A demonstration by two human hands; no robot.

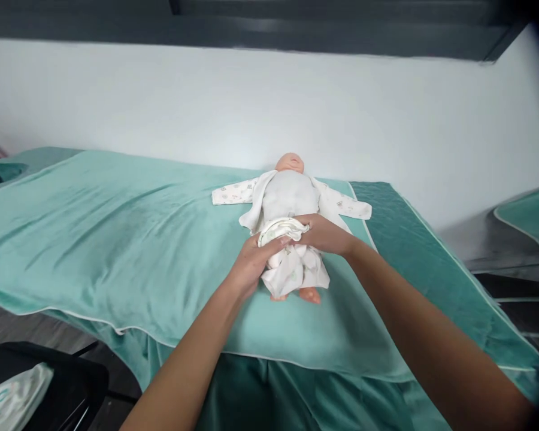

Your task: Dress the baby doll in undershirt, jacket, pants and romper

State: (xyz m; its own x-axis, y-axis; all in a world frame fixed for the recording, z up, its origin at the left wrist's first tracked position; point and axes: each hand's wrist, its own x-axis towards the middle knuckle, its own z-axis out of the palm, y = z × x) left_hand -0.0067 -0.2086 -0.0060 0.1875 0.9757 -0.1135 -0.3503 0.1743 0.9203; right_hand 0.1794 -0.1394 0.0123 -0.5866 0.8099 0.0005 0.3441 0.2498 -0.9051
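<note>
A baby doll lies on its back on a green-covered bed, its head toward the wall and its feet toward me. It has an open white printed jacket spread under its arms, with a pale cloth torso between the front flaps. White printed baby pants cover its legs, and both feet poke out below. My left hand grips the bunched waistband from the left side. My right hand closes on the same waistband from the right. The fingertips are partly hidden in the cloth.
The green sheet covers the bed up to the white wall. A black chair holding a folded white printed cloth stands at the lower left. Another green-covered surface shows at the right edge.
</note>
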